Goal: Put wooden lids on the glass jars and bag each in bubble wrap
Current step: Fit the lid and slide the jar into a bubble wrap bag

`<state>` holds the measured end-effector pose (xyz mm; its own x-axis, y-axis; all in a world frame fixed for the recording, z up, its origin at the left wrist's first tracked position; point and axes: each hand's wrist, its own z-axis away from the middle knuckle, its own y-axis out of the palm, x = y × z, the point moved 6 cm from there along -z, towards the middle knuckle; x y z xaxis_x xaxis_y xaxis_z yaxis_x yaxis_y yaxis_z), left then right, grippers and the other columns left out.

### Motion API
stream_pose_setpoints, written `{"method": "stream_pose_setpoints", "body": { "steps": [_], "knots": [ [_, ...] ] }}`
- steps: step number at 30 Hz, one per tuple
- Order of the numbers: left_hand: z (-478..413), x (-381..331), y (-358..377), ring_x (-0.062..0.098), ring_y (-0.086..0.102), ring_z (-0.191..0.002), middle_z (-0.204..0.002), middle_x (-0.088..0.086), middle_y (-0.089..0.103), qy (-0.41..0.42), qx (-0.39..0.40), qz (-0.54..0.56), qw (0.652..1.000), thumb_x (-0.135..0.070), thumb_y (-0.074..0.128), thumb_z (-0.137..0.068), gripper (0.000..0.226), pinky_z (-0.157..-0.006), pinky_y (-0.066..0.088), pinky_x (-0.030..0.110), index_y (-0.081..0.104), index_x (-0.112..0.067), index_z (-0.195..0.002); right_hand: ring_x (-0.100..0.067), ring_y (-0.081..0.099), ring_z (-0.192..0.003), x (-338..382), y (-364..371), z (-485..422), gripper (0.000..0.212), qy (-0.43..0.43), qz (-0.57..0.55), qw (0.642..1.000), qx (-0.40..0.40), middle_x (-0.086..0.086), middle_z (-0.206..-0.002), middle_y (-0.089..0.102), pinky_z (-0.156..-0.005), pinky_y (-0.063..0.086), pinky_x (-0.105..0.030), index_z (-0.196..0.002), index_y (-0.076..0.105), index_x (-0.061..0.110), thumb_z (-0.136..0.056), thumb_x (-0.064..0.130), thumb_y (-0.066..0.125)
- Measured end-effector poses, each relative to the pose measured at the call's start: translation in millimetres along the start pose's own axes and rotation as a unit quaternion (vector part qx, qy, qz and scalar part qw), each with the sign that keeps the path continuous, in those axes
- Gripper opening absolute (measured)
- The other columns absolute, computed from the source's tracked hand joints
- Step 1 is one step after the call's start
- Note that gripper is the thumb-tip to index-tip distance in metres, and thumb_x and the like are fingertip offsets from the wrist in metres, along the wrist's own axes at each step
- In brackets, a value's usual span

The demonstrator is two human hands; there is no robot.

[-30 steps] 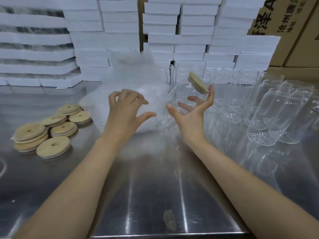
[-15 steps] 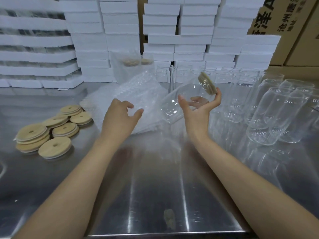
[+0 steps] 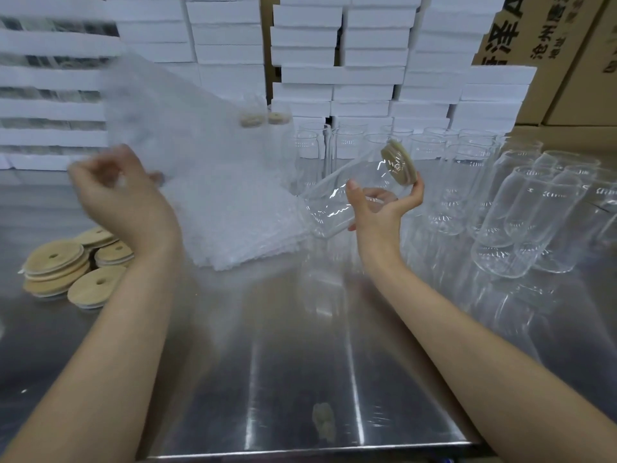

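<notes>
Over the shiny steel tabletop [image 3: 300, 379], the left hand [image 3: 123, 198] pinches a limp translucent bubble-wrap bag [image 3: 173, 121] aloft. The right hand [image 3: 380, 213] grips a clear glass jar [image 3: 347, 192], tilted in mid-air, its round wooden lid [image 3: 399, 163] fitted. It looks slick and breakable, best held round its body.

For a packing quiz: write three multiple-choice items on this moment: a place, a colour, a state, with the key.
1. Where do the loose wooden lids lie?
A. In a cardboard carton
B. On the metal table, by the left forearm
C. On the floor

2. What colour are the stacked boxes behind the table?
A. Blue
B. Black
C. White

3. How is the jar in the right hand?
A. Lidded, tilted, not bagged
B. Upright, no lid
C. Inside a bubble bag

1 B: they sit stacked at the table's left.
2 C: every stacked box is white.
3 A: a wooden lid caps it; the left hand holds a bubble bag apart from it.
</notes>
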<state>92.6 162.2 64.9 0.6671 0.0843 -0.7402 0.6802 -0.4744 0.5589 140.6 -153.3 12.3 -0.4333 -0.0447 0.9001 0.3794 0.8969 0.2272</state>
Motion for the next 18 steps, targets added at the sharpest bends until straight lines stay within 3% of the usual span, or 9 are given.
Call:
{"method": "stream_pose_setpoints", "body": {
  "steps": [2,4,5,7,9,12,15,18],
  "knots": [
    [5.9,-31.5,-5.9,0.010,0.062,-0.091,-0.100,0.001,0.065,0.197,-0.018,-0.057,0.979,-0.030,0.057,-0.092,0.012,-0.073,0.045,0.019,0.048,-0.028,-0.085,-0.019,0.057,-0.079,-0.9,2.0,-0.4,0.100,0.000,-0.002,1.000,0.010,-0.017,-0.117,0.054,-0.068,0.051,-0.029,-0.147,-0.003,0.024,-0.084,0.028,0.075],
    [24.0,-43.7,5.5,0.019,0.061,-0.095,-0.099,-0.012,0.062,0.316,0.051,-0.102,0.942,-0.026,0.058,-0.093,0.014,-0.078,0.043,0.023,0.048,-0.034,-0.088,-0.015,0.059,-0.081,-2.1,3.3,-0.3,0.099,0.000,0.001,1.000,0.013,-0.017,-0.117,0.054,-0.069,0.050,-0.030,-0.147,-0.002,0.024,-0.084,0.027,0.075],
    [34.1,-41.2,16.5,0.020,0.061,-0.092,-0.097,-0.015,0.060,0.333,0.117,-0.131,0.926,-0.021,0.058,-0.092,0.014,-0.080,0.043,0.027,0.051,-0.033,-0.089,-0.013,0.059,-0.080,-2.4,3.7,0.4,0.099,-0.002,0.005,1.000,0.014,-0.016,-0.116,0.054,-0.071,0.050,-0.032,-0.146,-0.001,0.024,-0.084,0.027,0.075],
    [54.6,-18.0,38.6,0.019,0.059,-0.087,-0.095,-0.011,0.061,0.282,0.283,-0.230,0.887,-0.014,0.057,-0.088,0.017,-0.079,0.043,0.034,0.057,-0.023,-0.102,-0.006,0.060,-0.077,-2.7,4.8,1.5,0.099,-0.006,0.013,1.000,0.016,-0.013,-0.113,0.054,-0.073,0.051,-0.036,-0.146,-0.001,0.024,-0.083,0.028,0.075],
    [74.8,14.2,48.5,0.021,0.058,-0.089,-0.096,-0.005,0.062,0.228,0.416,-0.329,0.817,-0.010,0.058,-0.087,0.032,-0.082,0.045,0.036,0.054,-0.018,-0.118,-0.002,0.060,-0.076,-2.2,4.3,2.2,0.099,-0.010,0.013,1.000,0.014,-0.009,-0.110,0.053,-0.077,0.051,-0.041,-0.145,-0.001,0.025,-0.083,0.028,0.076],
    [86.0,38.7,48.7,0.027,0.058,-0.095,-0.091,0.002,0.059,0.219,0.466,-0.422,0.746,-0.016,0.063,-0.090,0.023,-0.091,0.041,0.041,0.062,-0.013,-0.113,-0.016,0.060,-0.081,-2.0,3.3,1.7,0.099,-0.003,-0.008,1.000,0.016,-0.013,-0.115,0.054,-0.070,0.052,-0.033,-0.146,0.000,0.025,-0.083,0.028,0.076],
    [77.9,34.6,46.9,0.028,0.058,-0.084,-0.082,0.003,0.058,0.242,0.416,-0.448,0.753,-0.026,0.064,-0.090,0.013,-0.084,0.035,0.038,0.065,-0.013,-0.092,-0.023,0.058,-0.082,-1.1,1.8,1.7,0.096,0.007,-0.029,1.000,0.006,-0.016,-0.117,0.053,-0.054,0.047,-0.018,-0.145,0.000,0.024,-0.085,0.025,0.075],
    [71.6,23.5,44.9,0.025,0.056,-0.071,-0.074,0.002,0.059,0.251,0.371,-0.419,0.790,-0.031,0.058,-0.093,0.027,-0.077,0.037,0.035,0.060,-0.011,-0.075,-0.026,0.065,-0.089,3.0,0.9,1.8,0.092,0.013,-0.051,0.999,-0.002,-0.009,-0.117,0.049,-0.050,0.048,-0.020,-0.143,0.004,0.022,-0.085,0.025,0.075]
  ]
}}
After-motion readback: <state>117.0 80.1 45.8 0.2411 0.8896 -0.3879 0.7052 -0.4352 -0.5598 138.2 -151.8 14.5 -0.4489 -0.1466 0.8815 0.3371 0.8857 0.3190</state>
